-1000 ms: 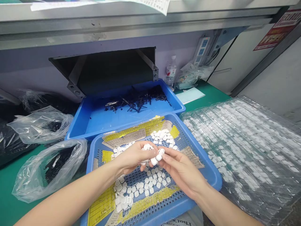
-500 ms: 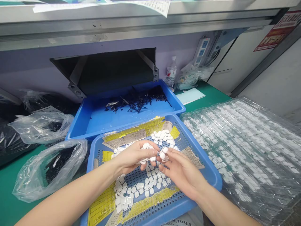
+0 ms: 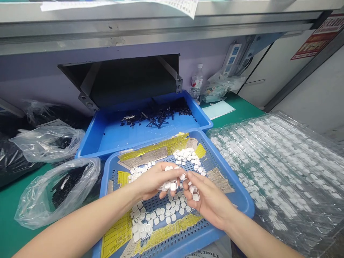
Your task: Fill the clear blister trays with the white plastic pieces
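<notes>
Several small white square plastic pieces (image 3: 170, 184) lie gathered in my left hand (image 3: 158, 179), its fingers curled around them and its thumb on top. My right hand (image 3: 205, 193) holds a few more white pieces (image 3: 195, 195) in its curled fingers. Its thumb and forefinger meet a single piece at my left fingertips. Both hands are over a blue perforated basket (image 3: 242, 200), lined in places with yellow and beige tape. Loose white pieces (image 3: 161, 215) are scattered across the basket floor, with a heap at its far side.
Behind the basket, a blue tray (image 3: 115, 134) contains thin black parts. Clear bags (image 3: 88, 190) of black parts stand at left. Stacked transparent trays (image 3: 282, 172) with white pieces are at right. A water bottle (image 3: 196, 84) stands near a power strip (image 3: 231, 59).
My right thumb and forefinger have moved up to my left fingertips. The pieces in my right hand now sit lower, within its curled fingers.
</notes>
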Demonstrator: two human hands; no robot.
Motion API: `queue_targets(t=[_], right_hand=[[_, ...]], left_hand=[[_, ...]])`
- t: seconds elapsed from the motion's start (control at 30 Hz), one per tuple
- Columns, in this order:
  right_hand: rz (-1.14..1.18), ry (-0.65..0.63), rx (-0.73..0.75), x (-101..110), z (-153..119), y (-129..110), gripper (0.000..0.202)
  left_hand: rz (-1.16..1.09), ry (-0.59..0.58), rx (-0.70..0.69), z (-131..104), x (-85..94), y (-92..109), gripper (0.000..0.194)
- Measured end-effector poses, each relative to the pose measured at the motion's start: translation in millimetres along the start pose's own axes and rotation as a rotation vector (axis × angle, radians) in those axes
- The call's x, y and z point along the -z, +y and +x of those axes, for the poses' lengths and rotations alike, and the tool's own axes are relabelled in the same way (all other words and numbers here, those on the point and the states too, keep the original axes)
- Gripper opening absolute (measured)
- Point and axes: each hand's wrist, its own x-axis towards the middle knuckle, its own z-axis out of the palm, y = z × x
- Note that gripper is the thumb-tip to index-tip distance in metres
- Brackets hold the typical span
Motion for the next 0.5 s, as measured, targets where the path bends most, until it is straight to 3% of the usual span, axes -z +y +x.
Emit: queue_targets(t=[0.17,0.27,0.37,0.5], right_hand=[[-0.025,-0.035,-0.01,0.5,0.7,1.5,0.017],[0.043,0.014,0.001,0.4,1.2,0.0,0.016],[0.135,0.066,0.055,-0.3,0.6,-2.8,0.015],[0.114,0.052,0.066,0.0,-0.7,-4.3,0.015]], left_hand=[[0.293,0.032,0.001,-4.5,-6.7,0.6,0.028],[0.142,-0.009,0.036,-5.0,-5.8,2.2,0.041],[-0.044,-0.039,0.035,-2.6,-1.4,1.6,0.031],[-0.119,-0.068,0.043,0.8,2.0,-0.1,0.022]])
